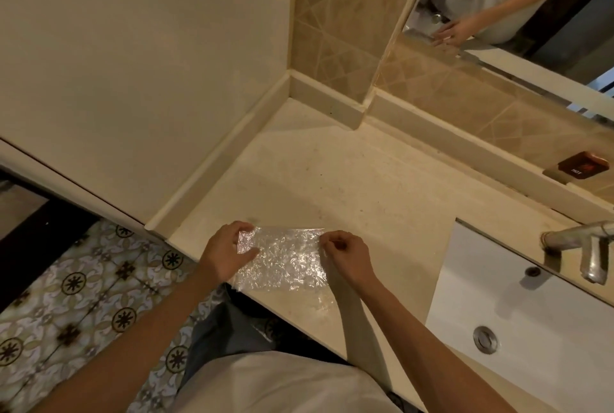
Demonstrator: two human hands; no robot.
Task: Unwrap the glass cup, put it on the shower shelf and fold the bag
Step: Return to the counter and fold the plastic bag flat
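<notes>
A clear crinkled plastic bag (285, 263) lies flat on the beige countertop (332, 180), near its front edge. My left hand (226, 253) pinches the bag's left end, where a corner is turned over. My right hand (345, 253) pinches the bag's right edge with curled fingers. The glass cup and the shower shelf are not in view.
A white sink (531, 329) with a metal drain (485, 339) is set into the counter at the right, under a chrome tap (584, 253). A mirror (531, 7) hangs above, and a small red-brown box (581, 166) sits on the back ledge. Patterned floor tiles (83, 296) lie at the left.
</notes>
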